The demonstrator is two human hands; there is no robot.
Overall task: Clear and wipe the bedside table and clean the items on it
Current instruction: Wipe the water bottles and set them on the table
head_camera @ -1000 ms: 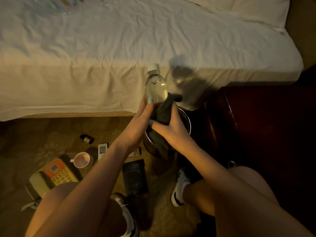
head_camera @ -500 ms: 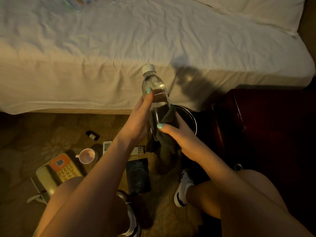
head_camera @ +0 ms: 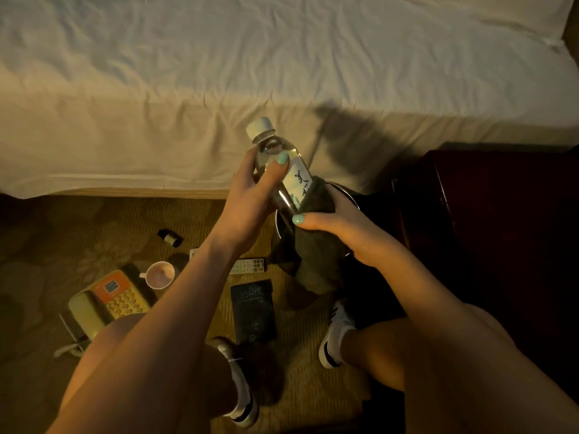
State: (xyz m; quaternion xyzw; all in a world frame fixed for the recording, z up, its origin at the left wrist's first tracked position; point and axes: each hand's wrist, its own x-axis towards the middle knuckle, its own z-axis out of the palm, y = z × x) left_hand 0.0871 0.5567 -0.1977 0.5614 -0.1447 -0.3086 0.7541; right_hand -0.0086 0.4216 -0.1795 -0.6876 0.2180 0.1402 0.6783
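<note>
Gripping a clear bottle [head_camera: 282, 164] round its upper part, the left hand [head_camera: 250, 195] holds it tilted, white cap toward the bed [head_camera: 282, 73]. The right hand [head_camera: 338, 227] curls round the bottle's lower part through a dark cloth [head_camera: 316, 245], thumb across the front; the loose end of the cloth hangs below the hand. Both are held in the air above a metal bowl [head_camera: 352, 195], of which only parts of the rim show behind the hand and cloth.

The room is dim, with warm, yellowish light. The bed fills the top of the view, its white sheet creased and falling over the side down to a pale wooden base. A shadow of the hands and bottle lies on that side.

To the right, against the bed, stands the dark red-brown table [head_camera: 501, 230]. Its top is in deep shadow, and what lies on it cannot be told.

The floor is a patterned tan carpet [head_camera: 94, 233]. On it at the left sits a phone [head_camera: 106, 305] with an orange panel and keypad, and just beside it a cup [head_camera: 159, 275]. A small vial [head_camera: 170, 238] lies farther toward the bed. A remote [head_camera: 249, 266] shows partly from behind the left arm, and a black pouch [head_camera: 253, 311] lies near it, between the person's bare knees. Two white shoes [head_camera: 336, 336] with dark trim rest on the carpet, one on each side of the pouch.
</note>
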